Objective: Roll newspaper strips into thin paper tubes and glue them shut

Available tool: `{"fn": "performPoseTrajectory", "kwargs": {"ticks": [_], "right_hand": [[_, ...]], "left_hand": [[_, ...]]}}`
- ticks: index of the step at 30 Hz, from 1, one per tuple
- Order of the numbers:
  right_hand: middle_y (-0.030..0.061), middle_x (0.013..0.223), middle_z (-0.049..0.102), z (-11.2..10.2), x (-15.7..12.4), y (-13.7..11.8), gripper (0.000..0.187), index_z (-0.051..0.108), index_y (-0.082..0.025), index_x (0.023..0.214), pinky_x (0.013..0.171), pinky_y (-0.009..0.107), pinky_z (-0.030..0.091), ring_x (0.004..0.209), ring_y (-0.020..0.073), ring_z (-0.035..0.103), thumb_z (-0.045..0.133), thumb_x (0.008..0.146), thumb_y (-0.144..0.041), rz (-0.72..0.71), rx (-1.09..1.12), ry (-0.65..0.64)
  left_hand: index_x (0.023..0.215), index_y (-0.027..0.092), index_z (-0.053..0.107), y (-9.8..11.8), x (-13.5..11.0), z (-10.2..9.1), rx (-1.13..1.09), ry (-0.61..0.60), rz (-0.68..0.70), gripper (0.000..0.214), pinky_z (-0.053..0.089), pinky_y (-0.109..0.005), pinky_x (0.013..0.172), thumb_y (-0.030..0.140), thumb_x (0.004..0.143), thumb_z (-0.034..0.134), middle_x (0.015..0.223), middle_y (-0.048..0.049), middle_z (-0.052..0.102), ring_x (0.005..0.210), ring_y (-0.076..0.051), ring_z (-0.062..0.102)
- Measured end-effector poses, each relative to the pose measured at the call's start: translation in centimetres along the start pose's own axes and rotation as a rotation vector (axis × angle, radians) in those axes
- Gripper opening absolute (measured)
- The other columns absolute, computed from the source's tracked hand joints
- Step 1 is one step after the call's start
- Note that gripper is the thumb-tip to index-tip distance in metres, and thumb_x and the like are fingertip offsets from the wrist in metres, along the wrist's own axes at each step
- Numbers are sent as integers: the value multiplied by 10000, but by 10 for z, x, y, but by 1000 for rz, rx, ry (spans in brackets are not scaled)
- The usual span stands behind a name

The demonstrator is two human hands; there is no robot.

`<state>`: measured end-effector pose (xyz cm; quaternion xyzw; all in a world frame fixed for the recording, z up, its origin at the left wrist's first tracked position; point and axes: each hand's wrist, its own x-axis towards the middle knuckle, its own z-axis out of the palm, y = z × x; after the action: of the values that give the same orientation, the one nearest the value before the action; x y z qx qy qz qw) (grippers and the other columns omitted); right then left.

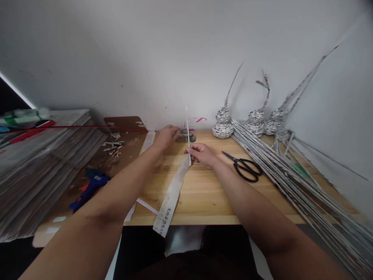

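Observation:
My right hand (201, 153) is closed in a pinch on a long newspaper strip (171, 194) at mid-table. The strip runs from the table's front edge up past my fingers and stands up thin toward the wall. My left hand (166, 137) reaches farther back, its fingers curled at a small dark object (186, 136) by the wall; whether it grips it is unclear.
Black scissors (246, 168) lie right of my right hand. A bundle of rolled paper sticks (294, 182) covers the right side, with woven paper pieces (223, 124) at the wall. A newspaper stack (37, 163) and a blue glue gun (90, 186) sit on the left.

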<state>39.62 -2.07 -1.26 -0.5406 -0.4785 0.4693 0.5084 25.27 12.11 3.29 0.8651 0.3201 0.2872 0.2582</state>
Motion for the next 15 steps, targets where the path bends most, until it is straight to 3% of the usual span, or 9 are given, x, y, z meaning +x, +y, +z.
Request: {"fn": "performPoseTrajectory", "kwargs": {"ticks": [2, 4, 6, 8, 10, 13, 15], "right_hand": [[-44, 536, 538, 1, -1, -1, 276, 664, -143, 808, 424, 173, 330, 450, 61, 482, 678, 790, -418, -2, 22, 4], [-41, 548, 542, 1, -2, -2, 301, 664, -141, 807, 433, 175, 329, 458, 58, 471, 689, 775, -439, -5, 42, 8], [-39, 551, 542, 1, -2, -3, 328, 665, -139, 809, 438, 177, 319, 462, 57, 454, 702, 756, -460, -7, 40, 12], [-40, 546, 534, 1, -3, -4, 356, 665, -137, 815, 434, 182, 300, 464, 60, 442, 709, 742, -483, -12, 27, 15], [-41, 540, 526, 1, -5, -6, 373, 650, -140, 800, 432, 189, 287, 465, 65, 437, 709, 734, -502, -17, 4, 12], [-43, 545, 524, 0, -8, -11, 369, 614, -150, 756, 448, 201, 302, 474, 71, 435, 691, 753, -511, -51, -82, -5], [-41, 558, 526, 0, -11, -14, 354, 610, -153, 740, 470, 210, 329, 492, 77, 445, 668, 785, -500, -97, -156, -25]], "left_hand": [[722, 192, 734, 7, -14, -14, 36, 41, -62, 266, 418, -350, 767, 418, 823, 636, 751, -122, 669, 879, -281, 613], [624, 182, 706, 15, -30, -22, 38, 43, -174, 387, 416, -328, 649, 528, 787, 649, 566, -87, 610, 704, -250, 616], [617, 161, 688, 22, -47, -24, -146, -27, -289, 455, 407, -290, 552, 555, 823, 590, 522, -74, 609, 568, -196, 602], [785, 145, 708, 29, -61, -21, -481, -70, -445, 367, 418, -244, 514, 473, 870, 566, 646, -86, 690, 595, -171, 647], [994, 151, 687, 37, -70, -17, -759, -58, -580, 223, 464, -207, 535, 316, 884, 583, 864, -106, 743, 754, -171, 702], [1130, 145, 626, 48, -77, -12, -1065, -141, -663, 306, 559, -232, 637, 84, 831, 601, 1099, -132, 709, 920, -188, 703], [1153, 117, 609, 53, -80, -8, -1187, -232, -676, 376, 595, -275, 679, 3, 795, 596, 1046, -125, 702, 861, -175, 700]]}}
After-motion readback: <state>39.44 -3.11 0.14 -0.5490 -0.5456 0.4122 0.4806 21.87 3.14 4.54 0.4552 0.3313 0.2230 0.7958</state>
